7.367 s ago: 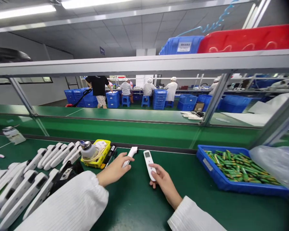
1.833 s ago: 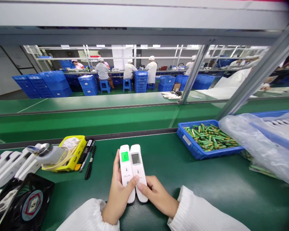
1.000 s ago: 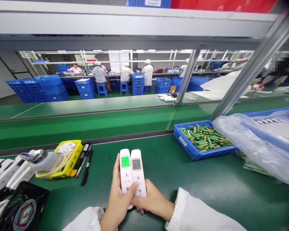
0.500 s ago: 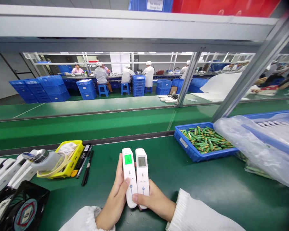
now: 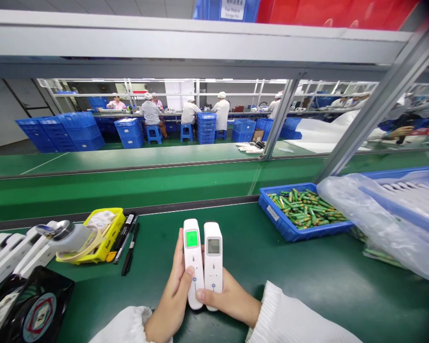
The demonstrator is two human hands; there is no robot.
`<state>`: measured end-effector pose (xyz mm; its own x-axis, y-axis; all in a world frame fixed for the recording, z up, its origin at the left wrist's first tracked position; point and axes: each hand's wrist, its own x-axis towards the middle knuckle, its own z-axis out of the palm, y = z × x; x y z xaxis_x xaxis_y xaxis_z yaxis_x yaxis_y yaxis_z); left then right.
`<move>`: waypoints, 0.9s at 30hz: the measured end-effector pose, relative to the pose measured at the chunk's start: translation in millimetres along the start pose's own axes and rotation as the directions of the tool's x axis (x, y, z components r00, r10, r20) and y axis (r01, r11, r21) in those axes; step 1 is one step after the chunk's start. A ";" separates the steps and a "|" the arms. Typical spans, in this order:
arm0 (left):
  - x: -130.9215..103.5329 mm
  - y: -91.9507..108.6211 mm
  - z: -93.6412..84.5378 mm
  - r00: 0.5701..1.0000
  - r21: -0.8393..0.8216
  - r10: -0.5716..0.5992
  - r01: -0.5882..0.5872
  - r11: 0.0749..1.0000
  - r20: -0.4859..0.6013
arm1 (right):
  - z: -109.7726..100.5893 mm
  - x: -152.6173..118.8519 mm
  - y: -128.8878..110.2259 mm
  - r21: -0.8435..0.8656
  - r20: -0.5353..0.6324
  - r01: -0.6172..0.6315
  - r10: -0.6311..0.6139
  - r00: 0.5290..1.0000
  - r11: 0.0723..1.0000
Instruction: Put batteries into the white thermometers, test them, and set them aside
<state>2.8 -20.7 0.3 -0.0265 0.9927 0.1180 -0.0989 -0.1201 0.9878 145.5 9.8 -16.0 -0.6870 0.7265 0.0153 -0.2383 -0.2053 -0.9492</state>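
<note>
Two white handheld infrared thermometers stand side by side above the green table, screens facing me. My left hand point(image 5: 173, 295) is closed round the left thermometer point(image 5: 194, 274), its thumb on the front below the screen. That screen is lit bright green, with no digits I can make out. My right hand point(image 5: 234, 295) grips the right thermometer point(image 5: 213, 257), whose screen is grey. The right thumb lies across its lower body and reaches the edge of the left one. Most fingers of both hands are hidden behind the thermometers.
A blue tray point(image 5: 271, 215) of green batteries is at right, beside a plastic bag point(image 5: 375, 224). Leftward lie a yellow tray point(image 5: 110, 238), a dispenser bottle point(image 5: 69, 238), pens point(image 5: 128, 252), several white thermometers point(image 5: 7, 262) and a black fan point(image 5: 39, 309). Co-workers point(image 5: 221, 112) are across the room.
The left thermometer's screen showed green-lit digits before; now it is plain green. Both thermometers sit slightly further right and a little further apart at the top. The grips are unchanged.
</note>
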 end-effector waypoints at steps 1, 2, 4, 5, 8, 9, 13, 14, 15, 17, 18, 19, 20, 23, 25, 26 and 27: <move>-0.2 -0.3 -0.5 1.000 0.002 -0.004 0.004 1.000 0.006 | 0.5 -0.1 0.1 0.002 0.000 0.000 0.000 1.000 1.000; -0.4 -0.2 -0.9 1.000 0.006 -0.012 0.012 1.000 0.014 | 1.0 -0.3 0.5 0.006 -0.003 -0.001 0.001 1.000 1.000; -0.9 1.1 -1.4 0.999 0.022 -0.031 0.030 0.999 0.045 | 2.3 -1.3 2.7 0.016 -0.016 -0.006 0.007 1.000 1.000; -1.1 2.1 -1.4 0.997 0.032 -0.035 0.033 0.999 0.063 | 3.1 -2.2 4.2 0.024 -0.029 -0.005 0.005 1.000 1.000; -1.3 4.5 -1.0 0.994 0.047 -0.030 0.026 0.999 0.105 | 6.3 -6.3 8.7 0.046 -0.094 0.019 -0.014 0.995 0.999; -1.4 4.7 -0.8 0.993 0.046 -0.030 0.025 0.999 0.111 | 7.4 -7.8 9.8 0.049 -0.114 0.027 -0.022 0.993 0.998; -2.4 1.0 -1.1 0.993 0.037 -0.024 0.020 0.999 0.117 | 9.7 -10.9 11.5 0.026 -0.146 0.019 -0.015 0.989 0.999; -2.7 -0.2 -1.2 0.994 0.040 -0.019 0.014 0.999 0.111 | 9.5 -10.6 11.0 0.012 -0.133 0.014 -0.012 0.991 1.000; -3.1 -1.1 -1.3 0.995 0.044 -0.015 0.010 0.999 0.104 | 9.0 -10.0 10.1 -0.003 -0.116 0.013 -0.014 0.993 1.000; -3.5 -1.9 -1.0 0.997 0.056 -0.005 0.000 0.998 0.083 | 7.4 -8.0 7.5 -0.033 -0.089 0.010 -0.013 0.996 0.999; -3.6 -1.6 -0.7 0.997 0.065 0.004 -0.008 0.998 0.073 | 6.4 -6.9 6.2 -0.047 -0.087 0.003 -0.007 0.996 0.999; -3.6 -1.2 -0.2 0.998 0.075 0.012 -0.017 0.997 0.063 | 5.4 -6.0 4.9 -0.061 -0.096 -0.007 0.001 0.995 0.998; -3.5 -0.6 0.4 0.998 0.084 0.021 -0.025 0.996 0.056 | 4.5 -5.1 3.9 -0.076 -0.107 -0.019 0.011 0.994 0.997; -3.2 0.4 2.3 0.998 0.099 0.038 -0.042 0.994 0.042 | 2.5 -3.5 2.4 -0.111 -0.109 -0.029 0.016 0.994 0.993; -2.9 0.0 3.2 0.999 0.090 0.043 -0.044 0.995 0.018 | 2.1 -3.0 2.0 -0.122 -0.101 -0.026 0.014 0.995 0.992; -2.7 -0.3 3.6 0.999 0.085 0.043 -0.044 0.995 0.006 | 2.0 -2.9 1.7 -0.123 -0.099 -0.028 0.016 0.995 0.992; -2.7 -0.5 3.7 0.999 0.083 0.041 -0.041 0.996 0.003 | 2.1 -2.8 1.3 -0.123 -0.100 -0.031 0.019 0.995 0.992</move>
<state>6.6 -23.2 -0.1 -0.0278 0.9870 0.1585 -0.0147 -0.1589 0.9872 145.7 6.1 -16.6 -0.6194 0.7843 -0.0343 -0.1306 -0.1460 -0.9806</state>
